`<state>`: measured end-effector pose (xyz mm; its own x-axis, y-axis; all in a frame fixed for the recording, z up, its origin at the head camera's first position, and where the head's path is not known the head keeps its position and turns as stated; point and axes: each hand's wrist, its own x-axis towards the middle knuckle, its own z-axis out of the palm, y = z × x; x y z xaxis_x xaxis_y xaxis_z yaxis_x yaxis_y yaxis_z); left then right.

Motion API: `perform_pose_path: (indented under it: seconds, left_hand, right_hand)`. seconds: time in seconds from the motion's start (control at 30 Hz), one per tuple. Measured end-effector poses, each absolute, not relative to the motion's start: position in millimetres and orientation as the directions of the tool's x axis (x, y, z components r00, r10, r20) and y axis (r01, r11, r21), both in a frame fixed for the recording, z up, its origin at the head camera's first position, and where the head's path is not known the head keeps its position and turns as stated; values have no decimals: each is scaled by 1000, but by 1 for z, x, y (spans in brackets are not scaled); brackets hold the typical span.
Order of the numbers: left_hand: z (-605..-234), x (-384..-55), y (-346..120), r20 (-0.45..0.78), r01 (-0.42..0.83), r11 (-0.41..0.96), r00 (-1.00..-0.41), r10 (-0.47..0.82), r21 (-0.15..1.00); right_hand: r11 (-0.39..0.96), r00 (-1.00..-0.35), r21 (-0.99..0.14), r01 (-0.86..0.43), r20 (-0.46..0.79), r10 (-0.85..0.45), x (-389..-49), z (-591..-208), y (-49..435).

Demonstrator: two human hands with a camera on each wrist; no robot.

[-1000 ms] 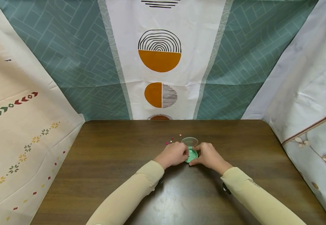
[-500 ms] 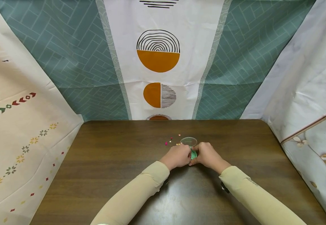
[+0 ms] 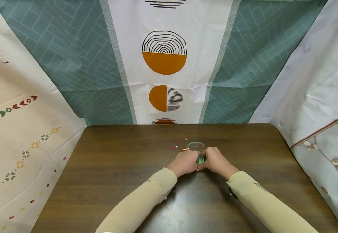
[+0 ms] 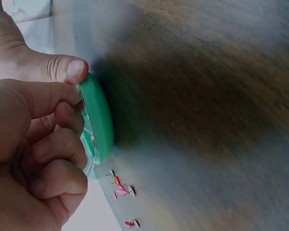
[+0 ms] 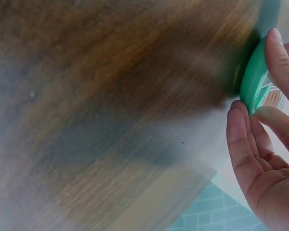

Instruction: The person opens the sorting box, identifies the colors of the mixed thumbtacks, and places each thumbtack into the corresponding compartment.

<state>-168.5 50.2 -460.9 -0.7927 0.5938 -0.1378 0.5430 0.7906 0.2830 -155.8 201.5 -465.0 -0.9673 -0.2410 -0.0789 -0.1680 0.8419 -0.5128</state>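
A round green case (image 3: 201,160) lies on the table, its clear lid (image 3: 195,146) swung open toward the back. My right hand (image 3: 215,161) grips the case by its rim, thumb on the near side and fingers on the far side, as the right wrist view shows. My left hand (image 3: 186,161) reaches over the case from the left with its fingers curled. In the left wrist view its fingertips go inside the green rim (image 4: 101,120), so whatever they may pinch is hidden. Several small tack-like pins (image 4: 122,191) with coloured heads lie beyond the case.
The brown wooden table (image 3: 122,161) extends widely on both sides of the hands. A patterned cloth (image 3: 166,64) hangs at its back edge, with more cloth at the left (image 3: 26,129) and right (image 3: 317,81).
My left hand has moved right and over the case, covering more of it and uncovering a few gold-coloured pins. My right hand keeps its hold on the rim.
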Motion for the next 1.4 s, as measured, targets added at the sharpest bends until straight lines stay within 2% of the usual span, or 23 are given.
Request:
perform_pose_path:
  seconds: [0.47, 0.67, 0.93, 1.13, 1.4]
  left_hand:
    - [-460, -169, 46, -86, 511, 802, -825, 559, 309]
    - [-443, -180, 27, -21, 531, 735, -805, 593, 421]
    - [-433, -208, 5, 128, 454, 725, -879, 459, 518]
    - [-446, -224, 7, 93, 430, 784, -894, 438, 447]
    - [-459, -228, 16, -2, 475, 810, -862, 506, 344]
  right_hand:
    - [852, -970, -501, -149, -95, -225, -155, -463, 199]
    - [863, -972, -482, -155, -84, -221, -155, -463, 199]
    - [867, -970, -464, -180, -64, -236, -156, -464, 199]
    - [868, -972, -463, -180, -52, -229, -157, -466, 200]
    - [864, -972, -475, -167, -68, -225, -155, -467, 199]
